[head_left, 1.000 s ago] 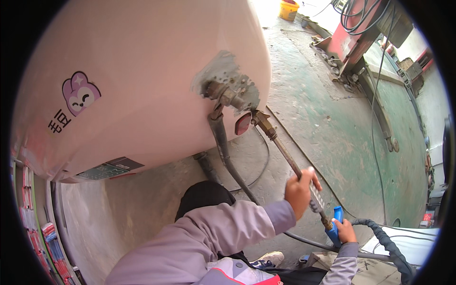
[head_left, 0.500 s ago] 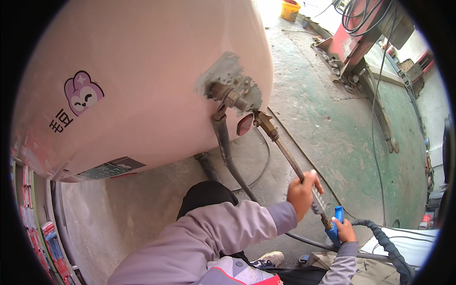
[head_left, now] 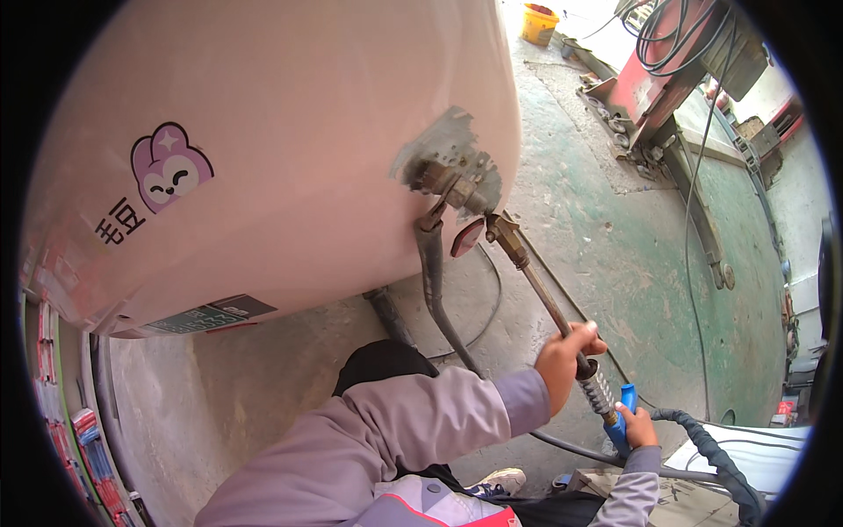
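My left hand is wrapped round the rod of a dent puller, just above its coil spring. At the tool's lower end my right hand grips the blue handle. The brass-coloured head of the puller reaches a bare grey, pitted patch on the pink car body panel; whether they touch is unclear. A metal clamp with a thick black cable is fixed on that patch. Beside it sits a small red reflector.
A thick sleeved cable runs from the handle to the lower right. Thin cables cross the worn green floor. A red lift post and its metal arm stand at right. A yellow bucket is at the back.
My left hand has slid up the rod, and more of the coil spring shows below it. The panel and tool head sit slightly lower and further right in view. My right hand stays on the handle.
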